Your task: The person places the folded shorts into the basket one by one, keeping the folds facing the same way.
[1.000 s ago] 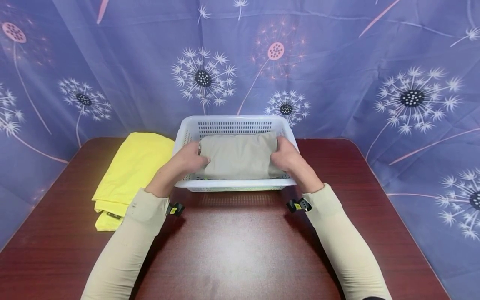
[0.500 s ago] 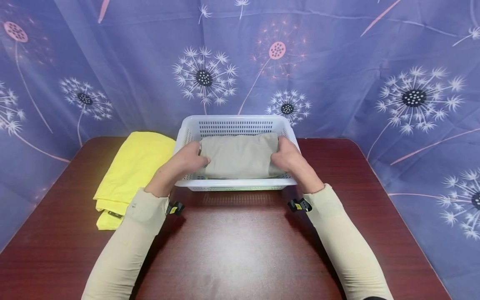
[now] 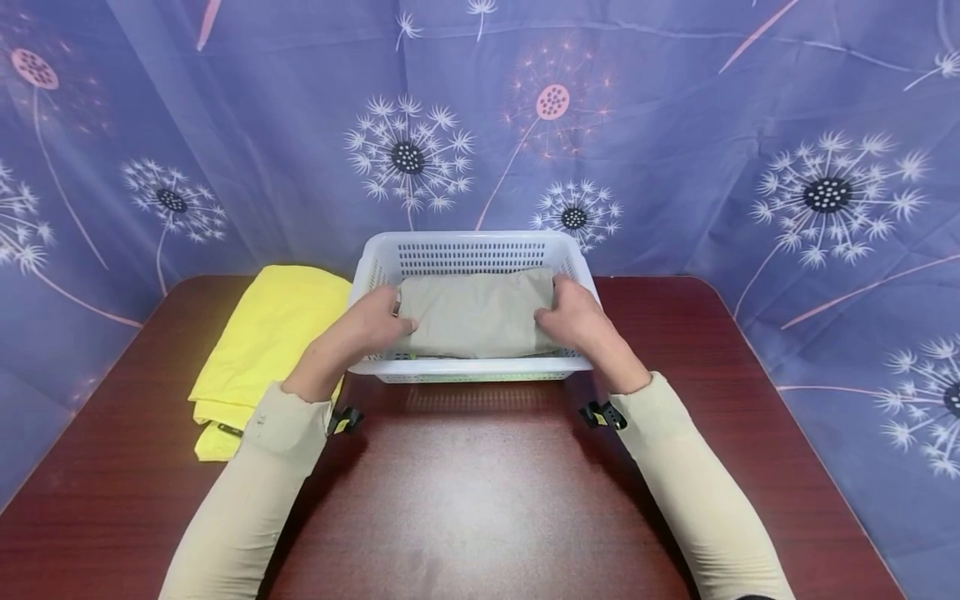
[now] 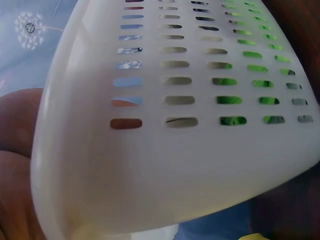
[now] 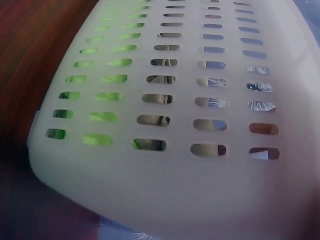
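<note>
A folded light grey cloth [image 3: 476, 315] lies in a white slotted plastic basket [image 3: 472, 366] at the back of the table. My left hand [image 3: 373, 320] grips its left end, thumb on top and the other fingers mostly hidden. At the opposite end my right hand [image 3: 573, 313] holds the cloth the same way. Both hands reach in over the basket's front corners. Through the slots in the right wrist view, something bright green [image 5: 116, 79] shows beneath the cloth. The left wrist view is mostly filled by the basket's outer wall [image 4: 150, 170].
A folded yellow cloth [image 3: 270, 333] lies on the dark red-brown table [image 3: 472, 500], left of the basket and partly behind my left forearm. Close behind the basket hangs a blue curtain [image 3: 480, 108] with a dandelion print.
The grey cloth sits slightly lower in the basket. My right thumb has shifted a little inward over it; otherwise both hands stay nearly still.
</note>
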The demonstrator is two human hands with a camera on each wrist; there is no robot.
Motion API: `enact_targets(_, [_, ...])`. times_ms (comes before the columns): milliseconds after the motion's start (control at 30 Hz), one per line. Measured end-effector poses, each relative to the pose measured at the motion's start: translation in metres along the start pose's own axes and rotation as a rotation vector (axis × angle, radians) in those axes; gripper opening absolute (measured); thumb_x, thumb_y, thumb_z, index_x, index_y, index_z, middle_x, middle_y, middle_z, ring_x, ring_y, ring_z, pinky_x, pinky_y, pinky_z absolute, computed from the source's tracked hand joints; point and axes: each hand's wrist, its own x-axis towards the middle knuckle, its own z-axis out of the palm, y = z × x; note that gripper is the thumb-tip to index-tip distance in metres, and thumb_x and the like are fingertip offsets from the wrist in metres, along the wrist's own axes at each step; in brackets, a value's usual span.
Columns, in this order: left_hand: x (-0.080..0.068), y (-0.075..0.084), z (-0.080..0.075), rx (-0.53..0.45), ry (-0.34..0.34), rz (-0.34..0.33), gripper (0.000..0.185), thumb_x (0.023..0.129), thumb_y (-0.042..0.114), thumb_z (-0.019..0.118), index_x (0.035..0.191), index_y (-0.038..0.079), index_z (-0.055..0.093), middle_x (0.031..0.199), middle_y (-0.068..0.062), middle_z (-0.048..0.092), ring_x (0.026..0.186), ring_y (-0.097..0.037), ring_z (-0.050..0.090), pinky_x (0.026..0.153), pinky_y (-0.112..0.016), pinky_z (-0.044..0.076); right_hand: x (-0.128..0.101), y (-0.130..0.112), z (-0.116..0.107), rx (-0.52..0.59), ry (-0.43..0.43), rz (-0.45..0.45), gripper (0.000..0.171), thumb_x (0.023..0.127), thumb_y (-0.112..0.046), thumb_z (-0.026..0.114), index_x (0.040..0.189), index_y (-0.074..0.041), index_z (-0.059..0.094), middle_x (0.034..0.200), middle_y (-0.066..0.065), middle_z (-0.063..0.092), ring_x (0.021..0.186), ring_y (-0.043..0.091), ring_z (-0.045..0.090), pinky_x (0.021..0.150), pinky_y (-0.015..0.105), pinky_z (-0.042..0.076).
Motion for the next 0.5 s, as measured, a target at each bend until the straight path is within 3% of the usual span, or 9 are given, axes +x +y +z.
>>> enact_targets(267, [-0.0065,0.0,-0.0015,0.023,-0.008,0.014,0.03,0.1,0.007,0.061,0.124,-0.011,0.059,0.128,-0.028,0.063,0.11,-0.037,0.056,0.102,-0.052,0.048,-0.0036,-0.0013,0.0007,-0.031,0.015,-0.015,0.053,0.1,-0.024,0.061,0.137,0.012,0.05,0.128,0.029,0.062,0.119,0.041,0.059,0.106,0.056,0.048])
enact_targets(400, [-0.0089,0.001,-0.0019,0.027,-0.006,0.029,0.043,0.1,0.006,0.061,0.139,-0.009,0.054,0.136,-0.03,0.061,0.123,-0.04,0.059,0.108,-0.055,0.047,-0.0049,-0.0028,0.0002,-0.059,0.013,-0.011,0.05,0.1,-0.027,0.062,0.133,0.01,0.051,0.123,0.027,0.062,0.116,0.04,0.06,0.104,0.055,0.049])
enact_targets(500, [-0.0104,0.0006,-0.001,0.038,-0.002,0.039,0.056,0.1,0.006,0.061,0.152,-0.008,0.043,0.143,-0.031,0.058,0.135,-0.042,0.056,0.113,-0.057,0.045,-0.0064,-0.0036,-0.0003,-0.07,0.012,-0.018,0.059,0.1,-0.027,0.063,0.144,0.01,0.047,0.135,0.03,0.06,0.127,0.042,0.057,0.111,0.055,0.046])
